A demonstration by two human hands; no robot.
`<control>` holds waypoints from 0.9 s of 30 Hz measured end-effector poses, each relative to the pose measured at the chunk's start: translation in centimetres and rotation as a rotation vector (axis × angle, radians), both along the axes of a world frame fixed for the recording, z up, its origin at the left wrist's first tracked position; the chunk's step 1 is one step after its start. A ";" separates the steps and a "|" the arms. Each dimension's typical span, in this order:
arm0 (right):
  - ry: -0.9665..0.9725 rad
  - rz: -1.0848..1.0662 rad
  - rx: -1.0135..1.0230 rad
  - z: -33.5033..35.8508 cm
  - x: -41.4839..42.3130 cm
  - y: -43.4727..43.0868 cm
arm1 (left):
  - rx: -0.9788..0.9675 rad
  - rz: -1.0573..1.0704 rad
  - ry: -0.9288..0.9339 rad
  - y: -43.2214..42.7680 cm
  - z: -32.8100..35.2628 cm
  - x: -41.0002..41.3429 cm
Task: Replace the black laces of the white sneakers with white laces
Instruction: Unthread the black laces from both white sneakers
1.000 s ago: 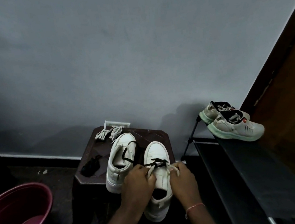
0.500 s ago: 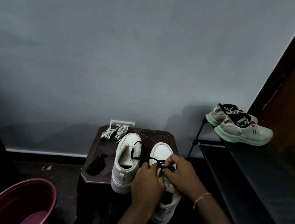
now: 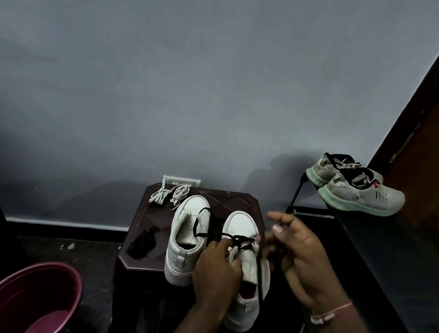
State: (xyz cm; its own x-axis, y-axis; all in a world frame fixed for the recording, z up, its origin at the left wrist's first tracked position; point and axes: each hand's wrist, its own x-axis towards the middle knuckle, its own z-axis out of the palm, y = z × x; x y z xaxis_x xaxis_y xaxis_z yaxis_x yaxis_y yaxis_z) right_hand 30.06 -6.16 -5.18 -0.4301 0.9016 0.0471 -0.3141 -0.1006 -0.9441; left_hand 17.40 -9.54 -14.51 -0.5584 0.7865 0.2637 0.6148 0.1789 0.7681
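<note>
A: From the head camera, where is the shoe being worked on?

B: The near sneaker [image 3: 244, 228] lies at the front edge of the dark stool [image 3: 235, 200], heel toward the person, just beside the far sneaker [image 3: 189, 225]. Its black lace [image 3: 240, 240] is bunched across the eyelets, and one strand trails over the far sneaker.

A: And the hands?

B: The left hand [image 3: 217, 274] curls round the near sneaker's side and holds it steady. The right hand [image 3: 303, 261] hovers just beside it, two fingers stretched out and the rest blurred. I cannot tell whether it pinches a strand.

A: How will the lace behave?

B: Light and limp, and likely to snag at each eyelet, I judge. It is best pinched close to a crossing and drawn out bit by bit, with the shoe, light enough to slide, pinned by its side.

A: What else is about?

B: The white laces [image 3: 169, 196] lie coiled at the stool's far edge, beyond both shoes, and a loose black bundle [image 3: 141, 245] sits on its left part. A maroon basin [image 3: 28, 308] stands on the floor to the left, and another pair of shoes [image 3: 354, 191] rests on a rack [image 3: 389, 256] to the right. The far sneaker stands between the hands and the white laces, so a reach must pass over it.
</note>
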 end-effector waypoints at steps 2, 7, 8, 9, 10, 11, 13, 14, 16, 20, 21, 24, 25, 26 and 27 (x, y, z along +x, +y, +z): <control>0.088 0.121 0.058 1.6 -1.0 0.5 | 0.016 -0.021 0.035 -0.1 -0.3 0.1; 0.246 0.231 0.035 4.0 -2.9 1.2 | 0.046 -0.003 0.003 -0.2 -0.7 0.3; 0.137 0.206 0.095 3.8 -3.2 1.5 | 0.043 -0.011 -0.011 -0.2 -0.5 0.3; -0.046 0.148 0.207 3.2 -3.6 1.7 | 0.031 -0.015 -0.013 -0.3 -0.3 0.4; -0.264 0.065 0.344 2.3 -3.9 1.9 | 0.014 -0.017 -0.004 -0.3 -0.2 0.4; -0.466 -0.005 0.467 1.1 -4.2 2.3 | -0.006 -0.016 0.007 -0.3 -0.1 0.2; -0.749 -0.092 0.575 -1.4 -4.0 2.6 | -0.047 -0.036 0.004 -0.2 -0.2 0.1; -0.827 -0.106 0.578 -2.4 -3.8 2.7 | -0.054 -0.044 -0.006 -0.2 -0.3 0.1; -0.869 -0.089 0.544 -3.6 -3.5 2.7 | -0.066 -0.039 -0.012 -0.2 -0.1 0.1; -0.882 -0.020 0.525 -3.5 -3.9 2.9 | -0.085 -0.055 -0.019 -0.3 -0.2 0.0; -0.889 -0.008 0.529 -3.4 -4.0 2.9 | -0.092 -0.060 -0.029 -0.3 -0.2 -0.1; -0.900 -0.052 0.553 -3.7 -4.0 3.1 | -0.096 -0.071 -0.027 -0.3 0.2 -0.1; -0.885 -0.098 0.533 -3.7 -3.9 3.0 | -0.093 -0.068 -0.027 -0.3 0.2 -0.1; -0.814 -0.138 0.473 -3.9 -3.6 3.2 | -0.090 -0.062 -0.021 -0.3 0.2 -0.1; -0.669 -0.151 0.349 -3.8 -3.4 3.1 | -0.091 -0.053 -0.008 -0.3 0.2 -0.1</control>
